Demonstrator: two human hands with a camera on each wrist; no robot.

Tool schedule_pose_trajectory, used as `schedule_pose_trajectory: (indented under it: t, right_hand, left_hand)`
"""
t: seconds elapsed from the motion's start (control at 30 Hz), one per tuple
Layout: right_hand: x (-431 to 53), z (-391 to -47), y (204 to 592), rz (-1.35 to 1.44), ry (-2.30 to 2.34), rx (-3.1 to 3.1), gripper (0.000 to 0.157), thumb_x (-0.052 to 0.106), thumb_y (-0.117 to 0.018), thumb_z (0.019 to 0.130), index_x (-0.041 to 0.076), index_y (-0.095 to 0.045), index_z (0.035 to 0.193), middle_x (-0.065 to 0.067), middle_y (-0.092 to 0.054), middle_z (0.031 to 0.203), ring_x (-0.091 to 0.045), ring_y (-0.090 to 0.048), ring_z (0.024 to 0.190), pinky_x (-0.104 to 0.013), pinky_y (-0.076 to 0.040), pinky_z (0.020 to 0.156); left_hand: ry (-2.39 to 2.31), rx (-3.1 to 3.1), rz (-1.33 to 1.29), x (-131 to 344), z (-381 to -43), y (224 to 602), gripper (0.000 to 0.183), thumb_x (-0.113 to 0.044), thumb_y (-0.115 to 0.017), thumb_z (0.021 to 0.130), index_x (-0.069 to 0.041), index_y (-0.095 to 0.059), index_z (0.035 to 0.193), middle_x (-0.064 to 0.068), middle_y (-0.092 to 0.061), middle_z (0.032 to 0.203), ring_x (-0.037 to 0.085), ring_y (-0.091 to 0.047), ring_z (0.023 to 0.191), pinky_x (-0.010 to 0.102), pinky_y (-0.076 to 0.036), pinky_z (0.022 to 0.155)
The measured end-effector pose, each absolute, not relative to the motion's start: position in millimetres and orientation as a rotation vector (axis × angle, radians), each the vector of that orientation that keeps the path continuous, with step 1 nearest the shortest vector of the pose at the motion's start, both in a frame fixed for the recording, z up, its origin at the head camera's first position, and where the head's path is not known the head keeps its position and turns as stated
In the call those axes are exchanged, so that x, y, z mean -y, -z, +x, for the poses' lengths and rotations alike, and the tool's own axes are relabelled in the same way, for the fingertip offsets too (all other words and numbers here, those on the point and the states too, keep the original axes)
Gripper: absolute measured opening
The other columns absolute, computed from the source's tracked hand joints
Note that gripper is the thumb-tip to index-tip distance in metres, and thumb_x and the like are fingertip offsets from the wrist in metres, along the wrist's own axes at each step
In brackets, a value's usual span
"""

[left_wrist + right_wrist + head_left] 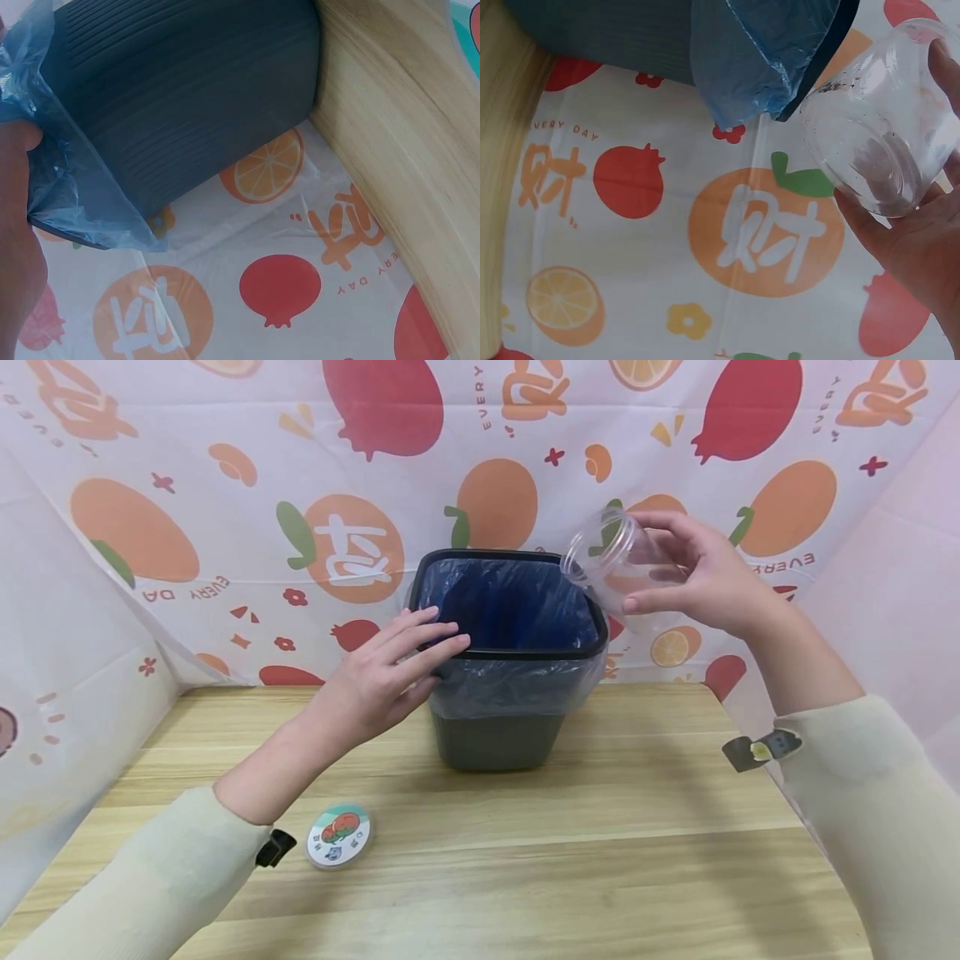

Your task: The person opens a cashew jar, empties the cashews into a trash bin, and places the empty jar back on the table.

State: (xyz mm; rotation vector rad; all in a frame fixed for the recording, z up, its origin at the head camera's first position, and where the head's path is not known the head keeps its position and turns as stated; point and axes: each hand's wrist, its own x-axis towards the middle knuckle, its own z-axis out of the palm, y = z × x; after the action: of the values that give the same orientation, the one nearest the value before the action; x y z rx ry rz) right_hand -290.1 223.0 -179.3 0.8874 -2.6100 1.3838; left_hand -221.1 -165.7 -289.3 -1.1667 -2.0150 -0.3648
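My right hand (697, 568) grips a clear plastic jar (618, 556) over the right rim of the trash can (498, 735). The jar is tilted, its uncovered mouth toward the can. Small dark specks cling to its inner wall (862, 135) in the right wrist view. My left hand (382, 672) rests at the can's left front corner, fingers extended across the black rim and thumb against the outside. A translucent blue bag (517, 685) lines the can and folds over the rim.
A round lid (339, 835) with a red fruit print lies on the wooden table (570, 877), beside my left sleeve. Behind the can hangs a white cloth (262, 527) printed with fruit. More cloth closes off both sides.
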Motion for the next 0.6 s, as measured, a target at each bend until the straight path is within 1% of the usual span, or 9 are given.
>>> schedule_pose_trajectory:
  t: [0.07, 0.13, 0.23, 0.33, 0.47, 0.6]
  right_hand:
    - [-227, -290, 184, 0.869, -1.429, 2.592, 0.083, 0.006, -0.084, 0.078, 0.027, -0.045, 0.149, -0.003, -0.057, 0.14, -0.019, -0.055, 0.128, -0.029, -0.049, 0.103]
    - [-230, -289, 188, 0.844, -1.477, 2.576, 0.082, 0.006, -0.083, 0.08, 0.026, -0.043, 0.15, -0.004, -0.057, 0.141, -0.018, -0.056, 0.127, -0.021, -0.052, 0.093]
    - [-235, -288, 195, 0.829, -1.599, 2.523, 0.08, 0.003, -0.08, 0.082, 0.024, -0.043, 0.15, -0.005, -0.056, 0.143, -0.017, -0.057, 0.126, -0.019, -0.053, 0.09]
    - [-238, -287, 203, 0.847, -1.767, 2.419, 0.078, -0.003, -0.076, 0.083, 0.022, -0.043, 0.15, -0.006, -0.056, 0.142, -0.017, -0.057, 0.126, -0.018, -0.053, 0.089]
    - [-241, -285, 215, 0.923, -1.996, 2.216, 0.073, -0.015, -0.066, 0.086, 0.014, -0.043, 0.149, -0.009, -0.056, 0.14, -0.019, -0.058, 0.125, -0.022, -0.054, 0.092]
    - [-246, -283, 227, 0.955, -2.095, 2.109, 0.07, -0.018, -0.057, 0.089, 0.013, -0.04, 0.149, -0.012, -0.052, 0.144, -0.022, -0.056, 0.128, -0.026, -0.053, 0.093]
  left_hand:
    - [0.367, 2.011, -1.167, 165, -221, 289, 0.067, 0.003, -0.079, 0.079, -0.013, -0.058, 0.141, 0.013, -0.059, 0.138, 0.033, -0.046, 0.139, 0.055, -0.037, 0.112]
    - [0.371, 2.012, -1.168, 165, -221, 289, 0.067, 0.004, -0.08, 0.079, -0.013, -0.058, 0.141, 0.013, -0.059, 0.138, 0.033, -0.046, 0.138, 0.054, -0.037, 0.112]
    - [0.374, 2.02, -1.168, 165, -221, 289, 0.067, 0.003, -0.079, 0.08, -0.013, -0.058, 0.141, 0.013, -0.059, 0.138, 0.033, -0.046, 0.138, 0.054, -0.036, 0.113]
    - [0.371, 2.027, -1.166, 165, -221, 289, 0.066, 0.002, -0.079, 0.08, -0.013, -0.058, 0.141, 0.013, -0.059, 0.138, 0.033, -0.046, 0.138, 0.054, -0.036, 0.113]
    - [0.367, 2.028, -1.162, 165, -221, 290, 0.067, 0.002, -0.08, 0.08, -0.013, -0.057, 0.141, 0.014, -0.058, 0.138, 0.035, -0.047, 0.137, 0.052, -0.035, 0.114]
    - [0.368, 2.019, -1.162, 165, -221, 289, 0.068, 0.002, -0.08, 0.079, -0.013, -0.058, 0.141, 0.014, -0.059, 0.138, 0.036, -0.048, 0.136, 0.05, -0.034, 0.115]
